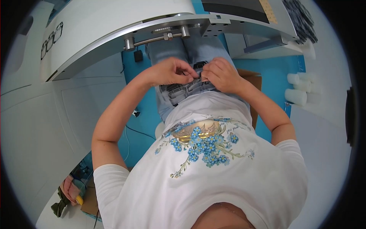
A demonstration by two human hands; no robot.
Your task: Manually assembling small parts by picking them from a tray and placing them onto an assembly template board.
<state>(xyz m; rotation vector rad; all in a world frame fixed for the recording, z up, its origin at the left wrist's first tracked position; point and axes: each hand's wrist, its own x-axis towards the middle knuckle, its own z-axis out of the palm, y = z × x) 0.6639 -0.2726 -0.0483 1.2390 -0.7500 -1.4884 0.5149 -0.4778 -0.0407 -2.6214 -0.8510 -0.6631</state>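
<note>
Several clear plastic pieces with black frame-like outlines [177, 91] lie across my lap, on my light blue jeans. Over them my left hand [173, 72] is closed, with thumb and forefinger curved together at the edge of one piece. Close on its right, my right hand [221, 75] has its fingers curled in a pinch. The fingertips almost meet, and whatever is between them is too small to make out. A black-framed piece [200, 65] shows just beyond the fingertips, partly covered by my right hand.
A white machine [126, 17] with a metal edge and rod [156, 40] stands ahead of my knees. Three joined black frames [52, 41] lie on its left. White cups [296, 96] and dark striped gloves [301, 21] are at right. A cardboard box [254, 82] stands beside me.
</note>
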